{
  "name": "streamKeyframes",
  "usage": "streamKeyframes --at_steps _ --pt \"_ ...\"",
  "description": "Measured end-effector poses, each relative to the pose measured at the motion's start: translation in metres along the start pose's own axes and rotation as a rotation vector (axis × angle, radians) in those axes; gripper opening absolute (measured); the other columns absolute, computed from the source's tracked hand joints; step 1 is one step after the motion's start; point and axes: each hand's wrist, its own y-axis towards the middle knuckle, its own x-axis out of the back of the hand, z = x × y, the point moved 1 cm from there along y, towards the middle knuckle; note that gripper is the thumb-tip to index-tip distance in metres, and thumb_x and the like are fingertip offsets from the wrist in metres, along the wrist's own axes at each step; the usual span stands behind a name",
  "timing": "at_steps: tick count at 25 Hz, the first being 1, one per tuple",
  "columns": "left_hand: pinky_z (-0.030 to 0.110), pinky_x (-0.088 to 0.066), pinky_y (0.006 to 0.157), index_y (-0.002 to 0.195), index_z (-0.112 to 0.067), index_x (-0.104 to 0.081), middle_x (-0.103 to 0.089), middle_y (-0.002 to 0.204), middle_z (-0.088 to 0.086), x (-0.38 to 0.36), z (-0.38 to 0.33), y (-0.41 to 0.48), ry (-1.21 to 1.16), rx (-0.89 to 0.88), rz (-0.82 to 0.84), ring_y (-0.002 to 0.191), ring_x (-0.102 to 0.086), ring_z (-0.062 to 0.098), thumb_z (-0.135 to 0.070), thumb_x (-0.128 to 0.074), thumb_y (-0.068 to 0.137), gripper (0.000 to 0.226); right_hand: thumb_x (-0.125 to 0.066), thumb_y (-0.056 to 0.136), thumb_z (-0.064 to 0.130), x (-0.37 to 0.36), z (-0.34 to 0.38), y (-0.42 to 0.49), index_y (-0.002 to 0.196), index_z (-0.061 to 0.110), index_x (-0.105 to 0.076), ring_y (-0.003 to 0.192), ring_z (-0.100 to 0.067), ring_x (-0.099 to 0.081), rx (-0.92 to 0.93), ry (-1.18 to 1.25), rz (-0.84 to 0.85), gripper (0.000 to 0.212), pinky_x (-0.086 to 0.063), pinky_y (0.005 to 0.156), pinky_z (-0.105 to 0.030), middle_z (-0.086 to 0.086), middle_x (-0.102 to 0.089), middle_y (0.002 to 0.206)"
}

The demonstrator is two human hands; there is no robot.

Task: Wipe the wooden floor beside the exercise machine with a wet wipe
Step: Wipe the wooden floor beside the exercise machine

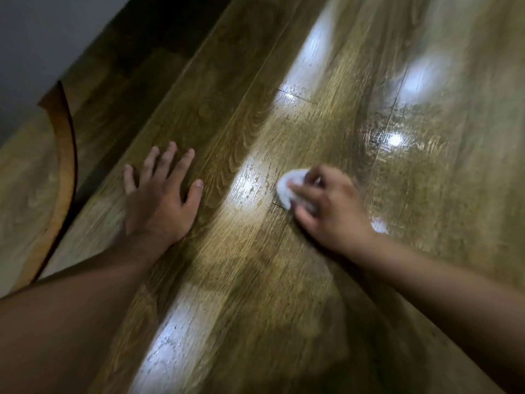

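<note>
A white wet wipe (287, 186), bunched up, is pressed against the wooden floor (255, 123) under the fingers of my right hand (329, 206), which is blurred. My left hand (162, 191) lies flat on the planks to the left, palm down, fingers spread, holding nothing. Shiny wet streaks and bright light reflections show on the boards around and beyond the wipe. No exercise machine is in view.
A curved orange-brown wooden edge (66, 166) arcs along the left side, with a paler wood surface (25, 180) behind it. A grey wall (42, 38) fills the top left corner. Floorboards run on to the upper right and lower middle.
</note>
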Motion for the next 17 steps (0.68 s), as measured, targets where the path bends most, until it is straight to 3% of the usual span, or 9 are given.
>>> streamKeyframes --at_steps 2,3,6,8,11,14,17 --pt "0.062 -0.013 0.115 0.152 -0.031 -0.029 -0.024 0.162 0.002 0.001 -0.001 0.001 0.004 -0.007 0.017 0.149 -0.017 0.025 -0.055 -0.026 0.094 0.063 -0.059 0.082 0.038 0.021 -0.009 -0.014 0.107 0.027 -0.076 0.078 -0.027 -0.063 0.220 -0.048 0.109 0.031 -0.046 0.071 -0.038 -0.005 -0.064 0.095" --pt "0.061 -0.012 0.116 0.152 -0.031 -0.028 -0.023 0.162 0.002 0.001 -0.001 0.002 -0.002 -0.010 0.025 0.149 -0.016 0.024 -0.055 -0.025 0.094 0.063 -0.059 0.084 0.039 0.030 -0.027 -0.002 0.109 0.029 -0.075 0.079 -0.028 -0.065 0.216 -0.109 0.134 0.031 -0.046 0.073 -0.039 -0.005 -0.065 0.098" --pt "0.060 -0.008 0.117 0.152 -0.029 -0.028 -0.022 0.162 0.003 0.002 -0.004 0.001 -0.009 0.004 0.041 0.149 -0.014 0.024 -0.054 -0.024 0.094 0.063 -0.051 0.089 0.043 0.053 -0.101 0.060 0.114 0.028 -0.071 0.094 -0.036 -0.065 -0.132 -0.297 0.059 0.035 -0.051 0.080 -0.040 -0.014 -0.064 0.108" --pt "0.061 -0.008 0.117 0.150 -0.023 -0.034 -0.029 0.159 0.007 0.005 -0.007 -0.003 0.001 0.000 0.024 0.148 -0.018 0.027 -0.048 -0.026 0.095 0.060 -0.045 0.086 0.042 0.062 -0.130 0.089 0.110 0.024 -0.071 0.098 -0.037 -0.064 -0.364 -0.256 -0.015 0.039 -0.052 0.081 -0.037 -0.018 -0.065 0.107" --pt "0.065 -0.009 0.115 0.133 -0.013 -0.055 -0.052 0.141 0.010 0.019 -0.034 0.000 0.020 -0.212 -0.008 0.139 -0.037 0.030 -0.029 -0.037 0.086 0.053 -0.050 0.091 0.036 0.047 -0.094 0.063 0.113 0.023 -0.070 0.106 -0.037 -0.059 -0.444 -0.210 -0.041 0.033 -0.047 0.087 -0.036 -0.016 -0.059 0.120" --pt "0.061 -0.010 0.117 0.125 -0.017 -0.060 -0.055 0.135 0.005 0.021 -0.105 -0.010 -0.105 -0.306 0.022 0.134 -0.042 0.026 -0.032 -0.042 0.081 0.050 -0.056 0.088 0.032 0.031 -0.030 -0.021 0.109 0.020 -0.071 0.086 -0.033 -0.059 -0.214 -0.079 0.008 0.029 -0.046 0.076 -0.038 -0.012 -0.058 0.102" --pt "0.049 0.006 0.121 0.138 -0.020 -0.050 -0.037 0.154 0.004 0.006 -0.173 -0.045 -0.277 -0.131 0.084 0.148 -0.020 0.020 -0.035 -0.041 0.087 0.053 -0.053 0.085 0.039 0.050 -0.041 -0.048 0.105 0.024 -0.071 0.069 -0.027 -0.060 0.100 -0.181 0.136 0.031 -0.032 0.068 -0.033 -0.008 -0.061 0.090"
